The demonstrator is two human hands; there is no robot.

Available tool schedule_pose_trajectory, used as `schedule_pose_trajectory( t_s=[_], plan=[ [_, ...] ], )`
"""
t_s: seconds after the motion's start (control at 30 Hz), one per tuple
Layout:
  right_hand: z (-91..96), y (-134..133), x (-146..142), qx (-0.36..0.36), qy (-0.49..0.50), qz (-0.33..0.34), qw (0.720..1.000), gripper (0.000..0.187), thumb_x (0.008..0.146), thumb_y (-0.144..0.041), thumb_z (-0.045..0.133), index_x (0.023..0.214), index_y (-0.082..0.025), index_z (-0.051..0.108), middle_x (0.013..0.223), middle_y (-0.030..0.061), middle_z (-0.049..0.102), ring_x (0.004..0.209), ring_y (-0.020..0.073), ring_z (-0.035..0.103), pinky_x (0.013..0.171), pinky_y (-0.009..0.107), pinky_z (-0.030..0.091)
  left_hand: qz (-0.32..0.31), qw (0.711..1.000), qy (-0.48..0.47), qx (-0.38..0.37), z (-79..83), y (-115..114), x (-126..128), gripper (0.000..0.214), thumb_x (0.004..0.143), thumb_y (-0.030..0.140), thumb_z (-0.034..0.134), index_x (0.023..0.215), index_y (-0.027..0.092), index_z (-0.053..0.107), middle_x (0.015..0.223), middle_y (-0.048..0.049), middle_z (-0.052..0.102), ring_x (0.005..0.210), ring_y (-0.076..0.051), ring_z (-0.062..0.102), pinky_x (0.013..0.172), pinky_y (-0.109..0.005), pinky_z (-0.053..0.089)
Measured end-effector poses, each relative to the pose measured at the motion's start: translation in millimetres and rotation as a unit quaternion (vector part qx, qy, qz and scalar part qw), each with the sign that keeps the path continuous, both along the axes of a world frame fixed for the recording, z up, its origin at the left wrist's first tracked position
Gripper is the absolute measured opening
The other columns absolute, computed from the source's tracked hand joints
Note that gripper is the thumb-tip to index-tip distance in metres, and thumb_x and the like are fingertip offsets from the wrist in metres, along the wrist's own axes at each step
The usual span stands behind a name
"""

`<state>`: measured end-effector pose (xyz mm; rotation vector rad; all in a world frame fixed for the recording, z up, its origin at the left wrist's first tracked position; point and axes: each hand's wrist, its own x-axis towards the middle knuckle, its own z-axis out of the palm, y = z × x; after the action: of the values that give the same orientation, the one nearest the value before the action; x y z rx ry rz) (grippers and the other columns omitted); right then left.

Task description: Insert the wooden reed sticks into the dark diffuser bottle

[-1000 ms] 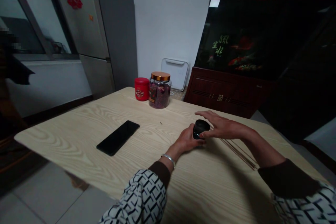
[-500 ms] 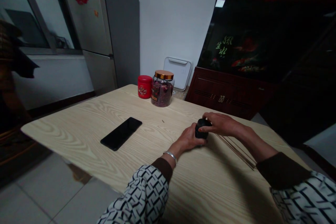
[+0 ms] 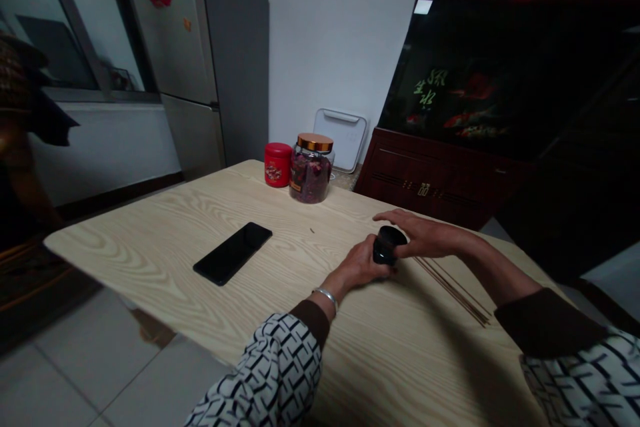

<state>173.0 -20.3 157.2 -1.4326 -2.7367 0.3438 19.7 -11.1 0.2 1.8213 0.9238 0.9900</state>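
Note:
My left hand (image 3: 356, 265) cups the lower part of a small black canister (image 3: 386, 245), which it holds on the pale wood tabletop (image 3: 150, 240). My right hand (image 3: 425, 233) lies across the canister's top with its fingers stretched out beyond it. A silver bangle (image 3: 326, 296) circles my left wrist. Several thin brown sticks (image 3: 453, 290) lie just beyond my right hand, under my right forearm. A black smartphone (image 3: 233, 253) rests face up to the left of both hands.
A red tin (image 3: 278, 165) and a copper-lidded glass jar of dried rosebuds (image 3: 311, 168) stand at the table's far edge. Behind are a fridge (image 3: 210, 60), a white flat case (image 3: 343, 139), a wooden cabinet (image 3: 425, 183) and a fish tank (image 3: 500, 73).
My right fingers have gone from curling over the canister to stretching out across its top. The view has shifted slightly.

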Motion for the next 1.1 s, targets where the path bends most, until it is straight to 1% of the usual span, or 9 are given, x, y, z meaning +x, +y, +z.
schedule_pose_trajectory(
  t_s=[0.07, 0.23, 0.4, 0.53, 0.63, 0.73, 0.83, 0.93, 1.1],
  plan=[
    [-0.2, 0.2, -0.1, 0.005, 0.004, -0.012, 1.000, 0.079, 0.069, -0.043, 0.076, 0.140, -0.018, 0.052, 0.143, 0.0154, 0.054, 0.128, 0.0318, 0.054, 0.103, 0.040, 0.044, -0.001, 1.000, 0.004, -0.004, 1.3, -0.7, -0.5, 0.069, 0.061, 0.046, 0.084, 0.117, 0.018, 0.055, 0.102, -0.0078, 0.068, 0.089, -0.024, 0.062, 0.072, -0.030, 0.046],
    [-2.9, -1.2, -4.5, 0.006, -0.091, -0.111, 0.990, 0.057, 0.079, -0.054, 0.067, 0.121, -0.015, 0.064, 0.112, 0.0169, 0.069, 0.101, 0.0323, 0.066, 0.087, 0.041, 0.050, -0.003, 1.000, 0.011, -0.004, 2.3, -1.6, -1.3, 0.068, 0.063, 0.045, 0.083, 0.119, 0.018, 0.054, 0.102, -0.0070, 0.067, 0.089, -0.023, 0.062, 0.075, -0.030, 0.047],
    [-3.0, -3.5, -7.2, 0.010, -0.081, -0.073, 0.994, 0.088, 0.070, -0.055, 0.074, 0.144, -0.017, 0.046, 0.140, 0.0182, 0.052, 0.122, 0.0327, 0.057, 0.098, 0.039, 0.047, -0.007, 1.000, 0.010, 0.005, -0.2, 0.8, -0.6, 0.070, 0.062, 0.046, 0.084, 0.119, 0.019, 0.053, 0.107, -0.0065, 0.067, 0.093, -0.023, 0.063, 0.075, -0.029, 0.047],
    [-0.3, -0.3, -7.0, 0.009, -0.104, -0.085, 0.991, 0.047, 0.079, -0.044, 0.067, 0.118, -0.018, 0.063, 0.109, 0.0141, 0.065, 0.100, 0.0293, 0.064, 0.088, 0.039, 0.049, -0.002, 1.000, 0.013, 0.004, -0.1, 0.9, -0.7, 0.067, 0.063, 0.042, 0.084, 0.118, 0.019, 0.054, 0.105, -0.0056, 0.067, 0.091, -0.022, 0.062, 0.075, -0.029, 0.047],
    [7.3, -0.4, 4.5, 0.029, 0.023, -0.051, 0.998, 0.041, 0.074, -0.029, 0.071, 0.112, -0.020, 0.060, 0.106, 0.0093, 0.064, 0.095, 0.0246, 0.063, 0.085, 0.036, 0.050, -0.004, 1.000, 0.012, 0.006, 1.3, -0.4, -1.3, 0.066, 0.064, 0.044, 0.084, 0.117, 0.019, 0.055, 0.102, -0.0053, 0.067, 0.089, -0.021, 0.062, 0.073, -0.028, 0.047],
    [8.4, -13.2, 25.7, 0.027, 0.232, -0.088, 0.968, 0.049, 0.072, -0.033, 0.076, 0.114, -0.022, 0.053, 0.107, 0.0067, 0.064, 0.091, 0.0218, 0.063, 0.080, 0.035, 0.052, -0.005, 1.000, 0.009, 0.001, 1.6, -1.1, -1.4, 0.068, 0.064, 0.048, 0.083, 0.119, 0.019, 0.055, 0.100, -0.0056, 0.067, 0.088, -0.021, 0.062, 0.072, -0.029, 0.047],
    [-16.0, -42.6, 45.8, 0.013, 0.388, -0.138, 0.911, 0.056, 0.074, -0.041, 0.079, 0.119, -0.024, 0.050, 0.108, 0.0060, 0.064, 0.095, 0.0222, 0.063, 0.081, 0.035, 0.051, -0.002, 1.000, 0.002, 0.005, 0.2, -0.9, -1.0, 0.067, 0.065, 0.047, 0.083, 0.120, 0.020, 0.056, 0.102, -0.0060, 0.068, 0.090, -0.021, 0.063, 0.075, -0.031, 0.048],
    [-68.3, -79.0, 53.9, -0.008, 0.445, -0.186, 0.876, 0.045, 0.079, -0.043, 0.075, 0.114, -0.024, 0.054, 0.109, 0.0062, 0.064, 0.099, 0.0225, 0.062, 0.085, 0.035, 0.050, 0.000, 1.000, -0.003, 0.010, -1.3, -0.6, -0.3, 0.067, 0.065, 0.046, 0.084, 0.120, 0.020, 0.056, 0.102, -0.0065, 0.068, 0.091, -0.022, 0.063, 0.079, -0.032, 0.049],
    [-150.1, -121.6, 37.7, -0.010, 0.465, -0.220, 0.857, 0.041, 0.078, -0.036, 0.075, 0.107, -0.025, 0.049, 0.111, 0.0050, 0.063, 0.102, 0.0218, 0.062, 0.092, 0.037, 0.048, 0.001, 1.000, -0.012, 0.014, -2.8, -0.5, 0.9, 0.066, 0.066, 0.044, 0.084, 0.120, 0.018, 0.055, 0.102, -0.0064, 0.068, 0.091, -0.021, 0.062, 0.079, -0.032, 0.049]
  ],
)
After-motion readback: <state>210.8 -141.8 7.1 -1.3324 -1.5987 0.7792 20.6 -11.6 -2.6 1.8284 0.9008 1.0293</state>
